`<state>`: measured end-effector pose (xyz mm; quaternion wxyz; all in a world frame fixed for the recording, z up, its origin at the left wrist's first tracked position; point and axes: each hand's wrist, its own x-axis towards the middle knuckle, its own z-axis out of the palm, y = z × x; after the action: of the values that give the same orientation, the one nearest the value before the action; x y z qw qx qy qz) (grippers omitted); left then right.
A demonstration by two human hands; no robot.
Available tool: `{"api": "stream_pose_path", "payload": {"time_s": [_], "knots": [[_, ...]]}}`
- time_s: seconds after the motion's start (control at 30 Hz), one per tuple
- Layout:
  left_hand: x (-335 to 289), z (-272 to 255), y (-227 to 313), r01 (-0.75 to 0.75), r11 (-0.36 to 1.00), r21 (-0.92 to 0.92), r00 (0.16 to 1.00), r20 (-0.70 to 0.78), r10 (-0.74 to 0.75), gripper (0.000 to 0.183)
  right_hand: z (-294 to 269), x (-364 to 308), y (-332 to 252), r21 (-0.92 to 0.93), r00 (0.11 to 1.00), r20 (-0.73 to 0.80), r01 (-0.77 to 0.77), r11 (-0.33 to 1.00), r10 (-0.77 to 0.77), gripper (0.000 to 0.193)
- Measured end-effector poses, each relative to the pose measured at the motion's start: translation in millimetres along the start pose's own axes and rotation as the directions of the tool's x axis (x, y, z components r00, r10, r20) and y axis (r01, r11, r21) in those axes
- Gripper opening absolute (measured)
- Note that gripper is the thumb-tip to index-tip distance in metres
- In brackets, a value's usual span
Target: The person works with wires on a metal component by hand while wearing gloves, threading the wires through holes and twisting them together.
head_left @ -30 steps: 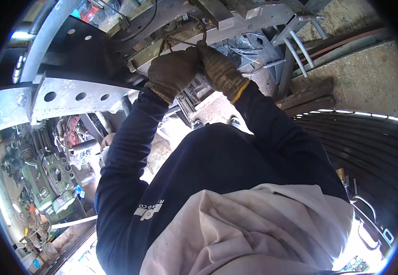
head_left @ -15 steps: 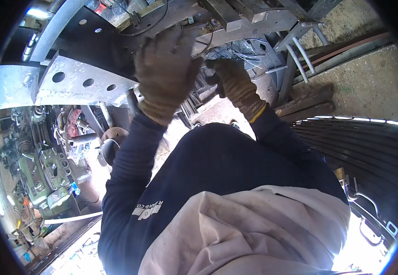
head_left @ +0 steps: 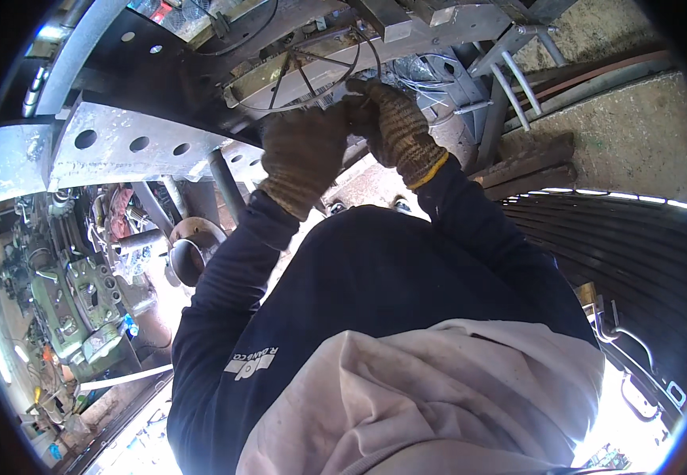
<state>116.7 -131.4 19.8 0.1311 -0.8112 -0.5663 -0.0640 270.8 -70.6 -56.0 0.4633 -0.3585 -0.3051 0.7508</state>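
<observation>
My left hand (head_left: 304, 150) and my right hand (head_left: 397, 131), both in brown knitted work gloves, meet below the edge of a long workbench beam. The left hand is closed, its curled fingers turned toward the right hand. The right hand, with a yellow cuff edge, has its fingers bent and pressed together against the left hand's fingertips. Whatever lies between them is hidden by the gloves. A thin dark wire (head_left: 357, 59) loops down close to the fingers. Just beyond the hands a metal bar (head_left: 268, 77) with dark rods across it rests on the beam.
A grey steel beam with round holes (head_left: 125, 150) runs at the left, with a pipe end (head_left: 191, 257) below it. A green machine (head_left: 78, 305) stands farther left. Steel frame tubes (head_left: 517, 87), stacked timber (head_left: 525, 166) and corrugated sheeting (head_left: 620, 245) are on the right.
My left hand has dropped from over the beam and come against the right hand, uncovering the bar and wire. My right hand has shifted slightly left and up.
</observation>
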Motion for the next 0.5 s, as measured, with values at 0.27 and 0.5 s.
{"api": "stream_pose_path", "payload": {"time_s": [0.27,0.5], "knots": [[12.5,-4.1,-37.6,-0.109,0.993,-0.040,0.989,0.100,0.112,0.029,19.4,5.4,-17.5,0.102,0.982,-0.011,-0.187,0.977,0.189,0.028],[24.5,-0.8,-39.4,0.002,0.993,-0.117,0.997,0.083,0.007,0.036,21.1,18.3,-21.4,0.105,0.982,-0.070,-0.168,0.980,0.176,0.030]]}}
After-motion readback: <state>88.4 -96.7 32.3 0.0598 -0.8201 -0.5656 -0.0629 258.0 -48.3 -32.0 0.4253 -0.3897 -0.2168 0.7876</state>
